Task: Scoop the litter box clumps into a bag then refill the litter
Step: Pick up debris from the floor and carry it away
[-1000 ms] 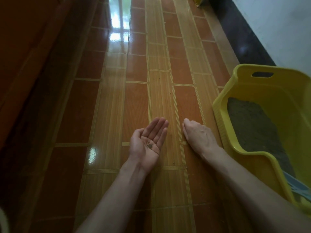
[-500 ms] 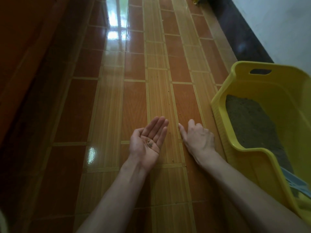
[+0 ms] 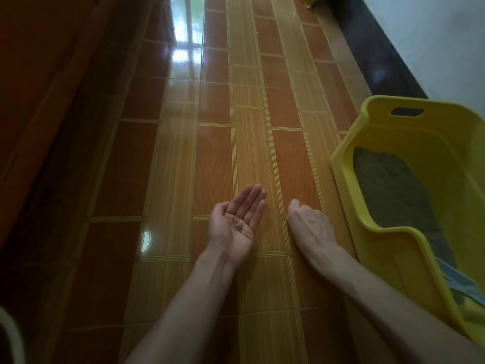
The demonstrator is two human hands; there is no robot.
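Litter (image 3: 393, 190) lies grey and level in the yellow box (image 3: 349, 164), which sits on the tiled floor (image 3: 215, 158) at about three o'clock, near the wall. A blue scoop (image 3: 456, 279) pokes out of the box at four o'clock, untouched. No bag is in view.

Left hand (image 3: 236, 227) is held palm up near six o'clock, fingers straight and together, cupped just enough to carry a few grains (image 3: 239, 227) — likely a tray for spilled bits. Right hand (image 3: 309, 227) is just beside it, back up, low over the floor, fingers curled under; whether they pinch a grain I cannot tell. A few specks dot the tiles between the hands and the box, so this looks like tidying strays — the box being close makes it easy to tip them back.
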